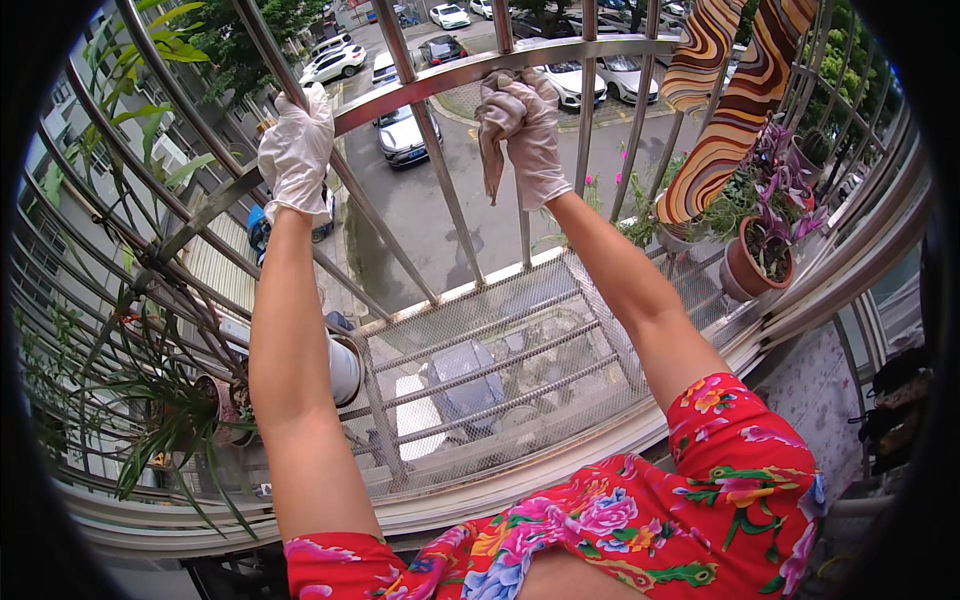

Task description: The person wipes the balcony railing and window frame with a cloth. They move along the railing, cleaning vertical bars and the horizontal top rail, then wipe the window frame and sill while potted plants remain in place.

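My left hand (298,154), in a white disposable glove, grips a metal bar (264,46) of the window guard. The flat horizontal rail (442,77) of the guard runs from beside it to my right hand (534,150), which wears a glove of the same kind. A crumpled greyish-brown cloth (499,124) is bunched in my right hand against the underside of the rail. One end of the cloth hangs down. Both arms reach out over the mesh-covered floor (517,300) of the guard. My fingertips are partly hidden behind bar and cloth.
A wavy-striped fabric (739,142) hangs at the right. Below it stand a terracotta-coloured pot (756,259) with a purple-leaved plant and other pots. A white cylindrical container (343,371) and a long-leaved plant (176,420) are at left. Parked cars (401,135) show far below.
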The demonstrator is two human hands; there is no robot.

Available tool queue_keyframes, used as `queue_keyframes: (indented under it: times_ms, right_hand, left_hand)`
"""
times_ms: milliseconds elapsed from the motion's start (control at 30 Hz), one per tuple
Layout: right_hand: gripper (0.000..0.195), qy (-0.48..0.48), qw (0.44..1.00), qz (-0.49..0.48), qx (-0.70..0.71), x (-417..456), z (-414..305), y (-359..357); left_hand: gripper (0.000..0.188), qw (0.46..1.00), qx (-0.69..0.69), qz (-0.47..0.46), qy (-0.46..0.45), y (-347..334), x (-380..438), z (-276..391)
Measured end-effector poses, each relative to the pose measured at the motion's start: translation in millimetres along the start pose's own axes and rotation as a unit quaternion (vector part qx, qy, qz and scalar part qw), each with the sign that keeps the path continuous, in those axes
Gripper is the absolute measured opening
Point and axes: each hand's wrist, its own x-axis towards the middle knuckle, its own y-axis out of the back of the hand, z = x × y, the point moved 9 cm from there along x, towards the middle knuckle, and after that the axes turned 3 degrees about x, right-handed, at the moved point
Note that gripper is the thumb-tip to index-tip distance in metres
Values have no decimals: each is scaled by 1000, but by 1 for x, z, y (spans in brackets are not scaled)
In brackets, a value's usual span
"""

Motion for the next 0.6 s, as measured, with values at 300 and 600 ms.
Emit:
queue_keyframes:
  times_ms: [300, 600]
  right_hand:
    - [10, -253, 956, 137, -59, -117, 59, 98]
    - [23, -298, 952, 74, -8, -150, 38, 77]
  left_hand:
    - [37, 999, 36, 16, -3, 5, -5, -1]
    - [36, 999, -14, 27, -30, 10, -4, 5]
